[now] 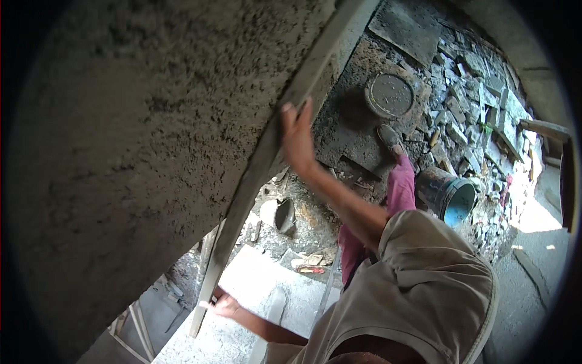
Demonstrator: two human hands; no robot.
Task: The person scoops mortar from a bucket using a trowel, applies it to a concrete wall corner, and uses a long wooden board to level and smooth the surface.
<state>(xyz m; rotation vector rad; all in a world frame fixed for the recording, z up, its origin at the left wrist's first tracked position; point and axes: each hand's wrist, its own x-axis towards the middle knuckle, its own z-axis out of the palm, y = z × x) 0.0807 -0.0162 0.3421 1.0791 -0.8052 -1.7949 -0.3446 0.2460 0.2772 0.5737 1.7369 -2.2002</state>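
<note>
A long straight grey batten (236, 209) runs diagonally along the edge of a rough, speckled plaster surface (133, 109) that fills the left of the view. My right hand (298, 134) grips the batten at its middle-upper part, with fingers bent over it and slightly blurred. Lower down, my left hand (224, 303) is closed on the batten near its bottom end, partly hidden by it. Both forearms reach in from my body at the lower right.
A bucket of grey mix (389, 96) stands beside my foot. Nearby are a blue-lined bucket (458, 203), a white container (273, 212) on its side, and broken rubble (461, 109). A pale slab (254, 273) lies below the batten; a timber piece (545, 128) juts at the right.
</note>
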